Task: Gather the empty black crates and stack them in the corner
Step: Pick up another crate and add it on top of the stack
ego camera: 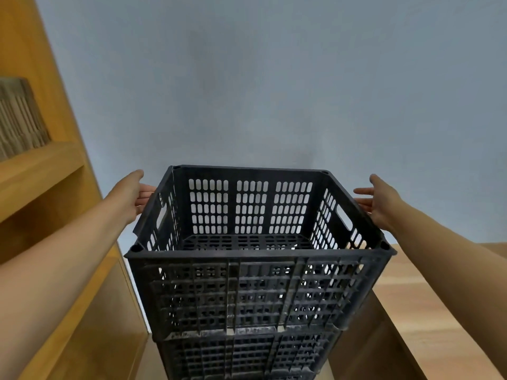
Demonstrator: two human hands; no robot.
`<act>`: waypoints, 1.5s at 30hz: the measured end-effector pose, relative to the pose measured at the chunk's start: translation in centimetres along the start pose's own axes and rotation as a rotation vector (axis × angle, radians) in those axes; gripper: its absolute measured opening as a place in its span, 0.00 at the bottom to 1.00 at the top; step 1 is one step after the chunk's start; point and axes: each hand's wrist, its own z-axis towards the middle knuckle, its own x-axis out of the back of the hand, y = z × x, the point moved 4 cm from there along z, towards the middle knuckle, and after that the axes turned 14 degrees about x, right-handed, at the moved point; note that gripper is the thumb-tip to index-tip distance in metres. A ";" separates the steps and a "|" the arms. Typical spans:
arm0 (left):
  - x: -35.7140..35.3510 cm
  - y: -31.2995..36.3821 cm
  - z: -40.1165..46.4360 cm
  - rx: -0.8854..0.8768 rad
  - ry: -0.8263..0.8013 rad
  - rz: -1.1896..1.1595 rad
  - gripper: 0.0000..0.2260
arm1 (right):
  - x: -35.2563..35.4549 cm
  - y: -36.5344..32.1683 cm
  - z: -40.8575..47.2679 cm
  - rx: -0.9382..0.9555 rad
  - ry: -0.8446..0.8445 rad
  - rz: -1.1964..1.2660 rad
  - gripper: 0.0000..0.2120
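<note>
An empty black slotted crate (247, 286) sits on top of another black crate (244, 355), forming a stack against the pale blue wall. My left hand (134, 194) is beside the top crate's left wall, fingers spread, fingertips at or just off the rim near the handle slot. My right hand (380, 200) hovers just off the crate's right wall, palm facing it and fingers apart, holding nothing. Both forearms reach in from the bottom corners.
A wooden shelf unit (55, 171) rises close on the left, with corrugated cardboard (19, 116) on its upper shelf. A light wooden surface (428, 297) lies to the right of the stack. The blue wall (274, 78) stands directly behind.
</note>
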 end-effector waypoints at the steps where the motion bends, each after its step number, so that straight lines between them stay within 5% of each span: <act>1: 0.0 -0.1 -0.6 -0.026 0.013 0.025 0.20 | 0.1 0.1 -0.1 0.015 -0.013 -0.027 0.23; 5: -0.4 -1.0 -3.8 -0.148 0.027 0.290 0.13 | 0.2 0.2 -1.5 0.124 -0.109 -0.240 0.16; 11: -1.4 -5.0 -7.9 -0.423 0.295 1.077 0.27 | 1.1 2.0 -4.6 0.389 -0.286 -0.794 0.21; 18: -1.6 -7.6 -10.2 -0.440 0.370 1.033 0.17 | 1.6 3.3 -5.9 0.406 -0.240 -0.958 0.23; 23: -1.0 -7.4 -10.5 -0.423 0.342 0.710 0.21 | 1.5 3.7 -5.5 0.429 -0.211 -0.952 0.23; 32: -0.2 -7.0 -9.9 -0.395 0.342 0.562 0.22 | 1.0 3.6 -5.7 0.428 -0.202 -0.954 0.23; 45: -0.5 -8.3 -10.8 -0.428 0.483 0.721 0.24 | 1.4 3.7 -6.2 0.503 -0.174 -0.929 0.24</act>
